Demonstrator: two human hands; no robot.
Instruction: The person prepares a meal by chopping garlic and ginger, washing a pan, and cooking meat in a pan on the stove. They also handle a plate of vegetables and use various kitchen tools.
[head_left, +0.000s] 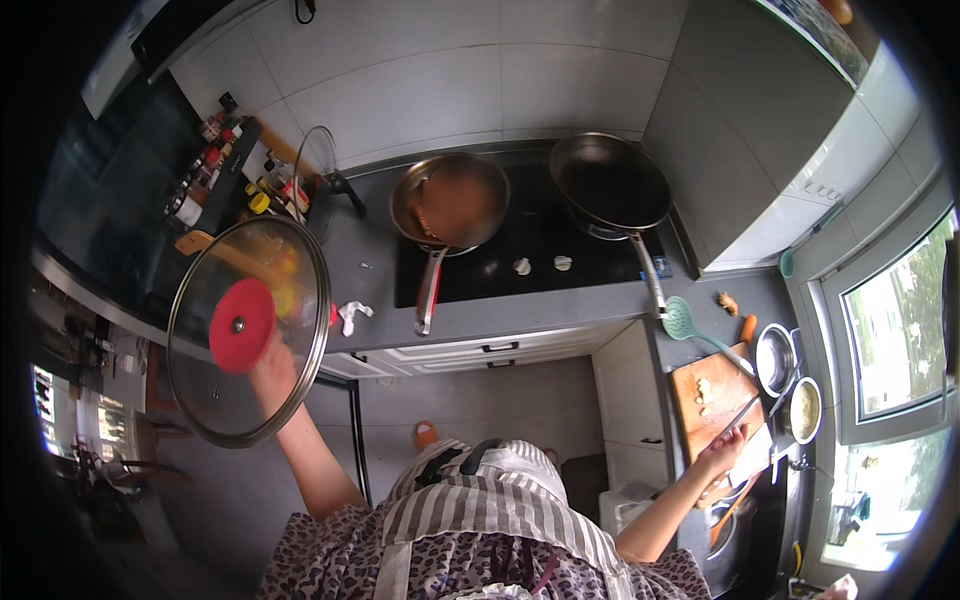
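Note:
My left hand (274, 370) is raised at the left and grips a round glass pan lid (296, 397) with a metal rim by its red knob (241, 325). The lid is tilted nearly on edge, and the fingers are mostly hidden behind the knob. My right hand (721, 450) is closed on what looks like a knife (738, 417), low over the wooden cutting board (688, 384). Pale yellowish pieces (703, 391) lie on that board. A frying pan (403, 171) with brown food (459, 206) rests on the left burner.
An empty dark wok (611, 180) stands on the right of the black cooktop (517, 281). A green slotted turner (679, 319), ginger (727, 303), a carrot (748, 328) and metal bowls (777, 360) line the right counter. Seasoning jars (187, 206) and another glass lid (315, 154) stand left.

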